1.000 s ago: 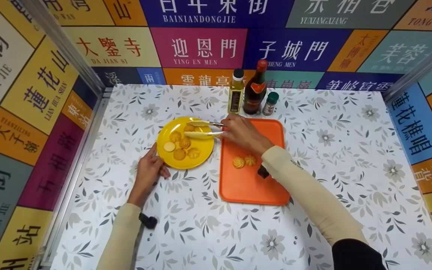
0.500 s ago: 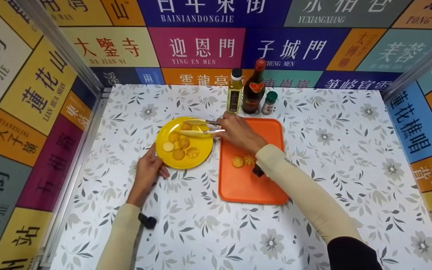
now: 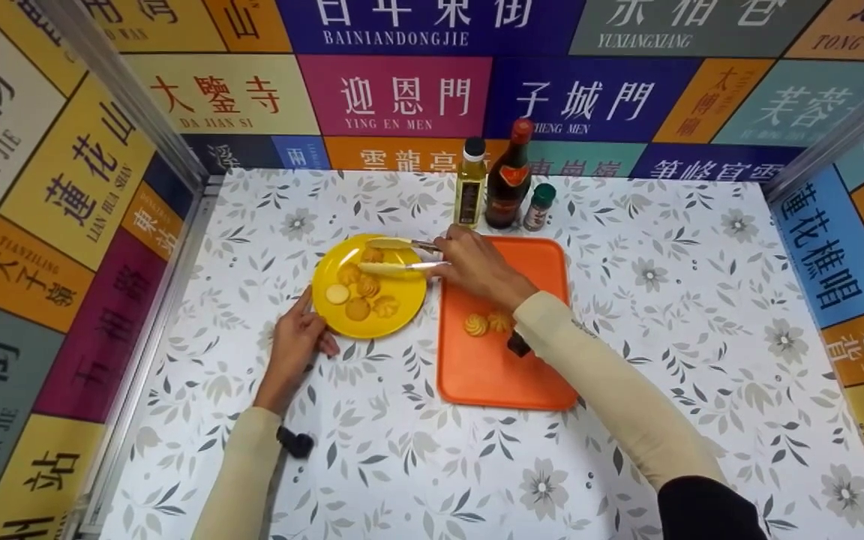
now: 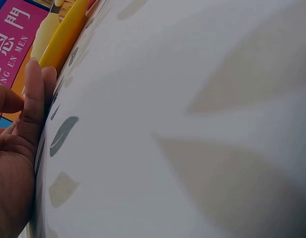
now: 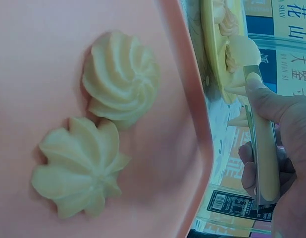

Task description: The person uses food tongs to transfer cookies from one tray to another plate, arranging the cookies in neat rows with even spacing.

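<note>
My right hand [image 3: 475, 261] grips a pair of food tongs [image 3: 406, 267] by the handle; the right wrist view shows thumb and fingers wrapped round that handle [image 5: 266, 158]. The tongs' spread tips reach over the yellow plate [image 3: 402, 311], with one cookie [image 3: 373, 256] between them. Several more cookies, including a pale round one [image 3: 337, 294], lie on the plate. At the plate's left rim is my left hand [image 3: 293, 337], fingertips against the edge; in the left wrist view its extended fingers [image 4: 33, 99] lie along the table beside the rim.
An orange tray [image 3: 492, 382] is right of the plate, with two swirled cookies [image 3: 476, 324] on it. Behind it stand an oil bottle [image 3: 470, 187], a dark red-capped bottle [image 3: 508, 184] and a green-capped jar [image 3: 539, 206]. Printed walls border the floral tabletop [image 3: 402, 465].
My right hand and the tongs have shifted slightly left, bringing the tips farther over the plate around a cookie. My left hand stays at the rim.
</note>
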`<state>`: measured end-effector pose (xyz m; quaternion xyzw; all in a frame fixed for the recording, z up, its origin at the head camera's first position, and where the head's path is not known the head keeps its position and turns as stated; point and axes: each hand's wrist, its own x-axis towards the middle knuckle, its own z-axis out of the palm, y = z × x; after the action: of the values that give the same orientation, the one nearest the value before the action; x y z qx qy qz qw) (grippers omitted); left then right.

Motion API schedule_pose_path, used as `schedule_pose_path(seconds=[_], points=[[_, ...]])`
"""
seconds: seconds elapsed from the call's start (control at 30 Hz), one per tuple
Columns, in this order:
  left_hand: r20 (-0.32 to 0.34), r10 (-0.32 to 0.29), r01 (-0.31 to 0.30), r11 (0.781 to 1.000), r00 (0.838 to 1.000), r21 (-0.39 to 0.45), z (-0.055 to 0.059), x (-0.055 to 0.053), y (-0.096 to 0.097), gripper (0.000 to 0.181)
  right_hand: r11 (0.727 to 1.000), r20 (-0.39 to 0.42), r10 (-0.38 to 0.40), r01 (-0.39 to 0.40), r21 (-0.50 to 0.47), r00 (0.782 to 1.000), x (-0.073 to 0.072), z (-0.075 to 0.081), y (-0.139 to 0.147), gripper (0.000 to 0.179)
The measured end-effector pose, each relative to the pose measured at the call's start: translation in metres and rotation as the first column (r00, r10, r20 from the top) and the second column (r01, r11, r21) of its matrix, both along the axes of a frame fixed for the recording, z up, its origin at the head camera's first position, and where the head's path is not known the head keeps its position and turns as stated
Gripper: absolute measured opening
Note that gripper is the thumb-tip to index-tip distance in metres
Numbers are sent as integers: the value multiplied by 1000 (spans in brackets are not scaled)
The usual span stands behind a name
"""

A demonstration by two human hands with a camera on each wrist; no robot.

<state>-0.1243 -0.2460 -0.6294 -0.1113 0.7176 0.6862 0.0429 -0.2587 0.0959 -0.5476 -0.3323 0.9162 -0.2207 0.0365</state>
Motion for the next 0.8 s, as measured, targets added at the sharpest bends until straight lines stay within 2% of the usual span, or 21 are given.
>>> schedule_pose_path(seconds=[0.3, 0.5, 0.8], points=[[5, -5, 5, 1000, 1000, -5, 2, -1, 0, 73, 997, -56, 25, -29, -65, 998, 14, 3, 23, 48], [24, 5, -5, 1000, 1000, 0, 1, -2, -1, 74, 998, -87, -7, 1, -63, 996, 26, 6, 39, 45], [-9, -16, 16, 1000, 1000, -14, 1, 1, -2, 73, 997, -125, -39, 29, -76, 991, 41, 9, 63, 45]])
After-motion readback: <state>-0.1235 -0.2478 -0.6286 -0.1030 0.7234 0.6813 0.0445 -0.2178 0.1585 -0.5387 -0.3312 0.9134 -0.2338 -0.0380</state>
